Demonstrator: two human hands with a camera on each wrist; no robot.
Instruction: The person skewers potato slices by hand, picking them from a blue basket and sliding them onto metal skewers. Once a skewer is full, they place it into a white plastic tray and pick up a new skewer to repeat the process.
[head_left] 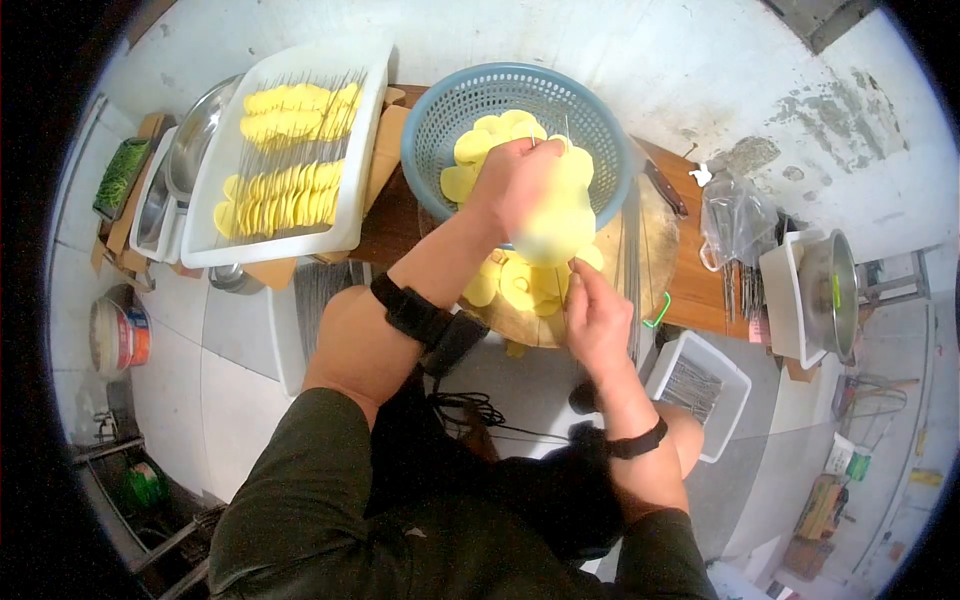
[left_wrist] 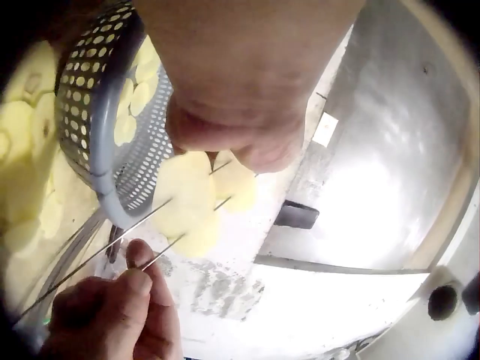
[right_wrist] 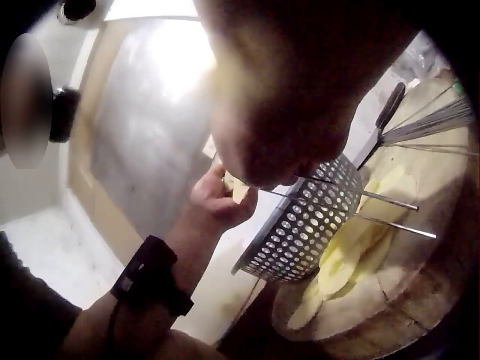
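The left hand (head_left: pixel 515 185) grips thin round yellow potato slices (left_wrist: pixel 184 191) over the rim of a blue-grey perforated basket (head_left: pixel 420 135). Two metal skewers (left_wrist: pixel 154 251) run through these slices. On the other side, the right hand (head_left: pixel 600 310) pinches the skewers between thumb and fingers; their bare ends stick out past it in the right wrist view. More loose slices (head_left: pixel 475 150) lie inside the basket. Others (head_left: pixel 520 285) are spread on a round wooden board (head_left: pixel 650 235) below the hands. The left fingertips are partly hidden behind the slices.
A white tray (head_left: pixel 375 110) at the left holds rows of skewered slices. A knife (head_left: pixel 665 190) and loose skewers lie on the board's right side. A small white bin (head_left: pixel 740 380) with skewers stands at lower right, and a metal bowl (head_left: pixel 843 295) at far right.
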